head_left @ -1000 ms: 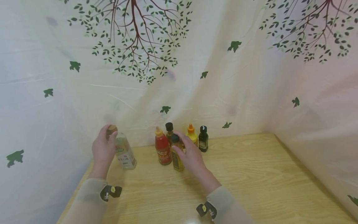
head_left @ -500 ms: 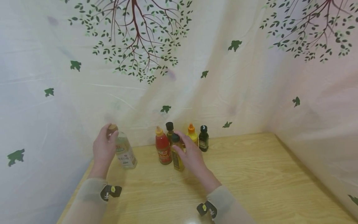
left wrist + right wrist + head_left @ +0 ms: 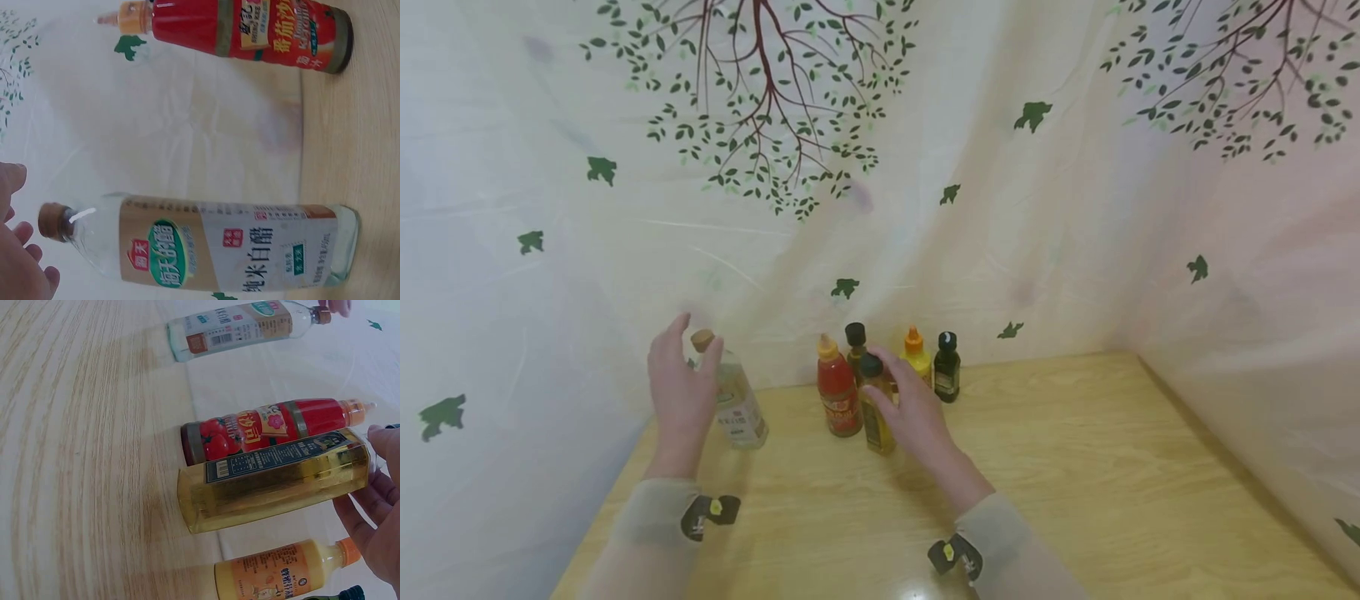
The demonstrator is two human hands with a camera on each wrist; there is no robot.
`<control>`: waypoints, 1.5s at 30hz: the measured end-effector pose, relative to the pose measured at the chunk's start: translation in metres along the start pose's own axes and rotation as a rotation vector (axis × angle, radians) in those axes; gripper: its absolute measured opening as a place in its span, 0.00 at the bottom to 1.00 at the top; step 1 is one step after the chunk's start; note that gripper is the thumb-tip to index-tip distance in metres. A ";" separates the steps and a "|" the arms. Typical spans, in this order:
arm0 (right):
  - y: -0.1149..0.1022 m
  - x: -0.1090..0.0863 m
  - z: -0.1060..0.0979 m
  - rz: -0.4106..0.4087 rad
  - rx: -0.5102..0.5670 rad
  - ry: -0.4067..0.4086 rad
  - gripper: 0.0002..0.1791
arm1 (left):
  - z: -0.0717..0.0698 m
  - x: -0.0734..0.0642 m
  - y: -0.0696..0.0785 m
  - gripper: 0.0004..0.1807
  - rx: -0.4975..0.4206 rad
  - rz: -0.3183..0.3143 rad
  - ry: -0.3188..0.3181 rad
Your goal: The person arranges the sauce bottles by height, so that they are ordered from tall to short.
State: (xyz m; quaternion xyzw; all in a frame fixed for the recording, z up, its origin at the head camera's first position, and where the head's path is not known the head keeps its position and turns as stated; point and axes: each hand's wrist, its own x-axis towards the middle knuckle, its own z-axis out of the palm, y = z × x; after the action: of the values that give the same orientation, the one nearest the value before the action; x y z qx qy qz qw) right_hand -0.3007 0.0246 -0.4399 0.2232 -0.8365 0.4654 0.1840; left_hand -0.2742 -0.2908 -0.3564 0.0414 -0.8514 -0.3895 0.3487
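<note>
Right hand (image 3: 917, 414): grip clamped on oil bottle (image 3: 281, 480); sideways slip could topple ketchup bottle (image 3: 837, 390). Left hand (image 3: 683, 390): grip apart; brush could tip vinegar bottle (image 3: 228, 244).

We seem to be in a makeshift, screened-off booth: pale sheeting (image 3: 895, 250) printed with branches (image 3: 767, 79) and green leaves (image 3: 1033, 116) hangs behind and beside a wood-grain table (image 3: 1090, 475). Whether a home or a studio surrounds it, we cannot tell.
</note>
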 end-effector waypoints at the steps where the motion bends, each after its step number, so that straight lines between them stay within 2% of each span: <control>1: 0.000 0.000 0.000 0.000 0.000 0.000 0.35 | 0.001 0.000 0.002 0.36 -0.001 0.012 0.014; 8: -0.002 0.001 -0.002 0.012 -0.003 -0.012 0.34 | 0.006 -0.005 0.021 0.33 -0.029 0.081 0.074; 12: -0.002 0.001 -0.002 0.029 -0.004 -0.018 0.34 | 0.013 -0.008 0.030 0.31 -0.048 0.119 0.081; 15: -0.002 0.001 -0.002 0.038 0.000 -0.022 0.34 | 0.020 -0.012 0.036 0.30 -0.055 0.173 0.082; 19: -0.002 0.000 -0.002 0.040 0.004 -0.023 0.34 | 0.030 -0.020 0.047 0.30 -0.060 0.214 0.050; 23: -0.002 -0.001 -0.002 0.040 0.000 -0.024 0.34 | 0.041 -0.027 0.055 0.31 -0.052 0.205 0.000; 33: -0.001 0.002 -0.001 0.022 0.009 -0.005 0.34 | 0.070 -0.037 0.060 0.33 -0.065 0.135 -0.097; 41: -0.003 0.002 0.001 0.016 0.012 -0.017 0.34 | 0.086 -0.043 0.052 0.34 -0.047 0.078 -0.157; 45: -0.002 0.002 0.001 0.023 0.009 -0.011 0.35 | 0.094 -0.042 0.048 0.35 -0.085 0.041 -0.192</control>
State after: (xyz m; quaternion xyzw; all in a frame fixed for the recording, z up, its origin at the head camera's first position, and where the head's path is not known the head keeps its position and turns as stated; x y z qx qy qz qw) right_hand -0.3014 0.0224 -0.4374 0.2170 -0.8380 0.4698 0.1729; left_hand -0.2921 -0.1832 -0.3896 -0.0283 -0.8642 -0.4206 0.2747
